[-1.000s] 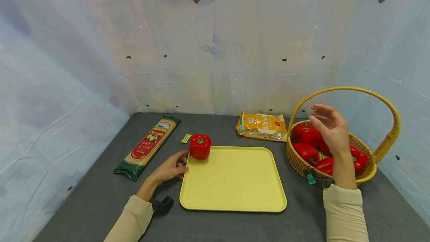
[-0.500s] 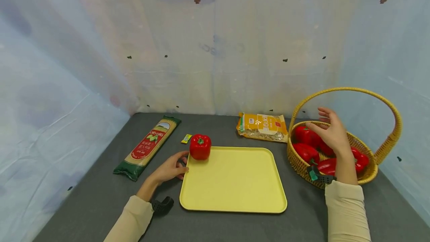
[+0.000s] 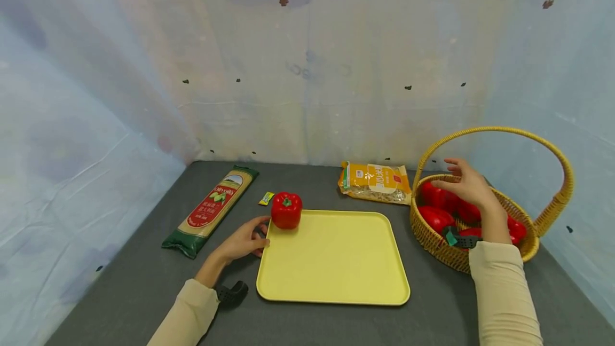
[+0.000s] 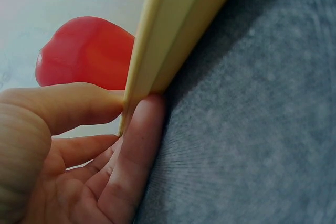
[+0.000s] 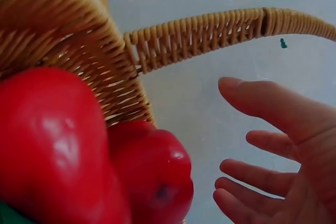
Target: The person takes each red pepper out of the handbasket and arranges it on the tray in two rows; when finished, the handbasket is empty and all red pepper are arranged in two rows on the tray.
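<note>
My left hand pinches the left rim of a yellow tray. In the left wrist view the thumb lies on the rim and a finger is under it. A red bell pepper with a green stem sits on the tray's back left corner. Over a wicker basket at the right hovers my right hand, fingers apart and holding nothing. Several red peppers lie in the basket, partly hidden by the hand and wrist. The right wrist view shows a gap between the fingers and the nearest pepper.
The basket's tall handle arches above the right hand. Behind the tray lies an orange grain packet, close to the basket. A long green-ended pasta packet lies at the left. Near the pepper is a small yellow wrapped piece.
My right hand has come down lower over the basket, its fingers still apart. The left hand, tray and single bell pepper have stayed in place.
</note>
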Motion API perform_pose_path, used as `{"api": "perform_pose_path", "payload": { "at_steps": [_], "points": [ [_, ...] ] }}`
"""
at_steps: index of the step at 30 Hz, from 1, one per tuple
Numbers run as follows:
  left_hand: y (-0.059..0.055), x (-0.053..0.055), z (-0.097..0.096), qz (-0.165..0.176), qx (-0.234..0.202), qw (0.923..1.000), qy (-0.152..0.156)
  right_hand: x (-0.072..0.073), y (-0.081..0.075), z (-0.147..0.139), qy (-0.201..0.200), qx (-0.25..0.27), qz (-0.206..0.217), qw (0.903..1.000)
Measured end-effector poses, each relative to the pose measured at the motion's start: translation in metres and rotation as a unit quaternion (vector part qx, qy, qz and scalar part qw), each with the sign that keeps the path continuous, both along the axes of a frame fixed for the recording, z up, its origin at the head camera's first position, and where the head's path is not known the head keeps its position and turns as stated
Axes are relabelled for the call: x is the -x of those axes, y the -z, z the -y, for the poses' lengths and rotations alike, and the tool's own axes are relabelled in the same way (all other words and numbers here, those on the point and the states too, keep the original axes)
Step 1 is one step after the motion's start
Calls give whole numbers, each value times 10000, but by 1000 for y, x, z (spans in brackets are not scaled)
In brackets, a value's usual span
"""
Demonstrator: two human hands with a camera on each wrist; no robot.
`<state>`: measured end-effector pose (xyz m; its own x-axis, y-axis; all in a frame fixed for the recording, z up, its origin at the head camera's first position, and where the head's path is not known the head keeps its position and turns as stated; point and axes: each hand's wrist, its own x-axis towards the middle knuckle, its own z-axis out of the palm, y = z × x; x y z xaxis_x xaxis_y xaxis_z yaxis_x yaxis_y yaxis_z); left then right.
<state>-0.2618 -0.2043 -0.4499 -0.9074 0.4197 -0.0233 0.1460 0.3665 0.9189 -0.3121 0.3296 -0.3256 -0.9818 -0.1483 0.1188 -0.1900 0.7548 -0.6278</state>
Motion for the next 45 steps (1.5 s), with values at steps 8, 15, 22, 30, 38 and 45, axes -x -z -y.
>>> {"api": "perform_pose_path", "payload": {
  "at_steps": [8, 15, 22, 30, 38, 45],
  "points": [
    [-1, 0, 0, -2, -4, 10000, 10, 8, 9, -2, -43, -385, 123, 9992],
    [-1, -1, -1, 10, 22, 10000, -19, 10, 11, -3, -11, -842, 316, 9959],
    [-2, -1, -1, -29, 7, 10000, -12, 11, 15, -6, -58, -990, 589, 9933],
    [-1, 0, 1, -56, -2, 10000, 47, 11, 21, -10, -229, -1318, 384, 9903],
    [-1, 0, 0, 24, 44, 10000, -6, 10, 22, -11, -254, -1347, 500, 9893],
    [-1, 0, 0, 29, -22, 10000, 17, 8, 20, -10, -181, -1358, 440, 9896]
  ]
}}
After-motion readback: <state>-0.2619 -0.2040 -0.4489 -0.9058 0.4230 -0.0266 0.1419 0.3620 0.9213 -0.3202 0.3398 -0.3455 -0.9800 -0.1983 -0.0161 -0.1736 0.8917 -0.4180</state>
